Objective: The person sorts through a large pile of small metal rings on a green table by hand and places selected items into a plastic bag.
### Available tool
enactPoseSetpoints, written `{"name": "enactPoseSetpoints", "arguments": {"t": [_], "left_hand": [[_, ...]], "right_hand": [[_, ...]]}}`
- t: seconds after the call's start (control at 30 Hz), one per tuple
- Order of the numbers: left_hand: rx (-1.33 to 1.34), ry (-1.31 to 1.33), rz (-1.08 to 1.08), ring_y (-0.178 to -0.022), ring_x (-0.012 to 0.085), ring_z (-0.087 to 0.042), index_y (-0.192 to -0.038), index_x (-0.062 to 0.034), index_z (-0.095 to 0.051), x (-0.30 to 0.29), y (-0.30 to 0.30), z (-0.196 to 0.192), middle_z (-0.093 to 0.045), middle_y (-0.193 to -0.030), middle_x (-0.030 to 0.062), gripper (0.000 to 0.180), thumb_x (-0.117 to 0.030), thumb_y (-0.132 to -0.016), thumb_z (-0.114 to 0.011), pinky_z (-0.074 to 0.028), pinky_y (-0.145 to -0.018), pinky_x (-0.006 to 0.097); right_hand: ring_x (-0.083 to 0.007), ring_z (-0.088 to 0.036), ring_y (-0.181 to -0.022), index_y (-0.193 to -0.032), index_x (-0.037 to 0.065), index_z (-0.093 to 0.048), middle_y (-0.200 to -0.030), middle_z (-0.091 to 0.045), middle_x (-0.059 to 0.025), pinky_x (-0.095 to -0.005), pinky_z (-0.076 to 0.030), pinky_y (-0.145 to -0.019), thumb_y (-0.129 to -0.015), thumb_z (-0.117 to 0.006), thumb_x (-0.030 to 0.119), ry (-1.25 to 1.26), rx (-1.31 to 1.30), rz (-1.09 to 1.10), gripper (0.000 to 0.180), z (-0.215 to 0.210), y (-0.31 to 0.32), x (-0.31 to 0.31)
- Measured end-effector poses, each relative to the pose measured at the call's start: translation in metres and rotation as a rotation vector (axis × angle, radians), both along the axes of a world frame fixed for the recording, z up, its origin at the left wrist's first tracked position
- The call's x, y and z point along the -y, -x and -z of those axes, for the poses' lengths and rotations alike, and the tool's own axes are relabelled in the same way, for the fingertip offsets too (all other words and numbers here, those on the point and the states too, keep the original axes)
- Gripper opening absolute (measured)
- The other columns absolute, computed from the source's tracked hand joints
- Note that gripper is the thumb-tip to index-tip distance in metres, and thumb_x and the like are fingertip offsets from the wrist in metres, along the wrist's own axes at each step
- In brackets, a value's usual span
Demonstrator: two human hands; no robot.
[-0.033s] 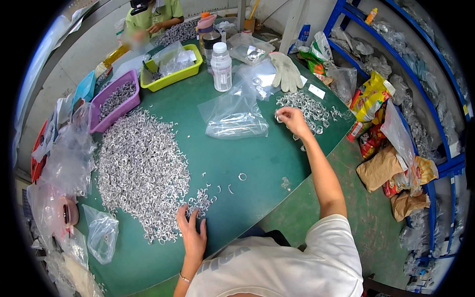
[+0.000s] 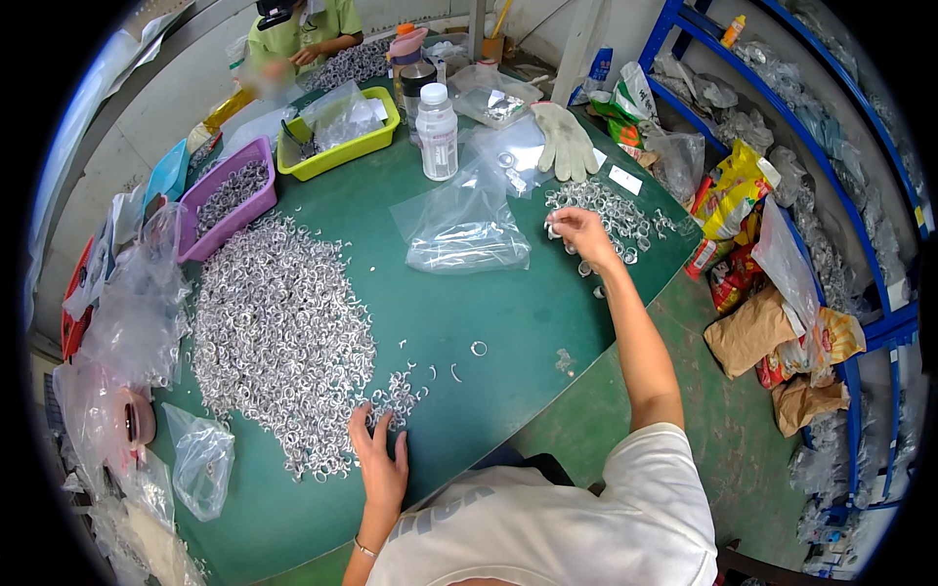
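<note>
A broad heap of small silver rings (image 2: 278, 342) covers the left part of the green table (image 2: 489, 410). My left hand (image 2: 380, 467) rests at its near right edge, fingers spread and touching a small cluster of loose rings (image 2: 399, 393). Over at the table's right side, my right hand (image 2: 583, 237) pinches a silver ring (image 2: 553, 230) between thumb and fingertips. Just beyond that hand lies a smaller pile of larger-looking silver rings (image 2: 618, 210). One lone ring (image 2: 478, 348) sits on the tabletop between my hands.
Clear plastic bags (image 2: 469, 239) lie mid-table, near a white bottle (image 2: 437, 137) and a knitted glove (image 2: 565, 144). Purple (image 2: 256, 151) and lime-green bins (image 2: 344, 161) stand at the far left. A co-worker in green (image 2: 332, 21) sits beyond. Blue shelving (image 2: 674, 20) runs along the right.
My right hand has shifted very slightly to the right, with the ring still in its fingertips. My left hand has not moved.
</note>
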State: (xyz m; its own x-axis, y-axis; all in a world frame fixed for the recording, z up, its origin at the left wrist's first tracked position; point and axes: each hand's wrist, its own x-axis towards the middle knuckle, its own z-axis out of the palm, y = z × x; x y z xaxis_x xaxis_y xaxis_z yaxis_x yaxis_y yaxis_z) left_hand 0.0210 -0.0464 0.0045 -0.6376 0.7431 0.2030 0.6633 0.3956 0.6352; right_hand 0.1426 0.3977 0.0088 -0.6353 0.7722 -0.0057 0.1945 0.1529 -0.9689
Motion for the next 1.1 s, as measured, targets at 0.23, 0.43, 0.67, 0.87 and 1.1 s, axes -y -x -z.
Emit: {"name": "enactPoseSetpoints", "arguments": {"t": [0.23,0.43,0.67,0.87,1.1], "left_hand": [[0.671,-0.294,-0.054,-0.117,0.0348,-0.043,-0.112,0.0019,-0.053,-0.009,-0.003,-0.008,-0.04,-0.129,0.0181,0.033,0.004,-0.08,-0.058,-0.034,-0.1,0.044],[2.051,-0.548,0.011,-0.109,0.0249,-0.052,-0.119,0.0007,-0.048,-0.088,-0.009,-0.027,-0.053,-0.114,0.0156,0.037,-0.027,-0.094,-0.044,-0.044,-0.093,0.038],[2.105,-0.564,-0.157,-0.081,0.0209,-0.063,-0.092,-0.0054,-0.055,-0.114,-0.009,0.014,-0.062,-0.09,0.0086,0.021,-0.025,-0.092,-0.048,-0.054,-0.069,0.033],[2.185,-0.607,-0.107,-0.052,0.0116,-0.05,-0.09,-0.0078,-0.056,-0.12,-0.007,0.011,-0.053,-0.067,0.002,0.015,-0.022,-0.091,-0.052,-0.044,-0.045,0.021],[2.144,-0.553,-0.024,-0.06,0.0093,-0.049,-0.106,-0.0032,-0.055,-0.119,-0.011,0.015,-0.054,-0.077,0.0031,0.02,-0.014,-0.09,-0.055,-0.041,-0.046,0.019]], "right_hand": [[-0.0126,-0.061,-0.078,-0.096,0.005,-0.06,-0.09,-0.064,-0.0042,-0.023,-0.048,-0.064,-0.083,-0.058,0.001,0.557,-0.348,-0.073,0.014,-0.009,-0.008,0.047],[-0.0125,-0.061,-0.078,-0.098,0.004,-0.059,-0.093,-0.063,-0.0047,-0.0257,-0.05,-0.067,-0.083,-0.058,0.001,0.617,-0.232,-0.536,0.015,-0.002,0.013,0.175],[-0.019,-0.058,-0.077,-0.089,0.002,-0.065,-0.095,-0.062,-0.009,-0.0289,-0.046,-0.065,-0.08,-0.06,0.003,-0.284,-0.194,-0.655,0.011,-0.031,0.011,0.201],[-0.0259,-0.056,-0.076,-0.085,0.003,-0.066,-0.077,-0.063,-0.009,-0.0338,-0.044,-0.067,-0.075,-0.064,0.007,-0.546,0.081,-0.096,0.011,-0.032,-0.01,0.135],[-0.0293,-0.053,-0.079,-0.081,0.002,-0.062,-0.08,-0.059,-0.0112,-0.0392,-0.04,-0.075,-0.074,-0.061,0.003,-1.111,0.488,0.409,0.008,0.021,-0.022,0.049]]}}
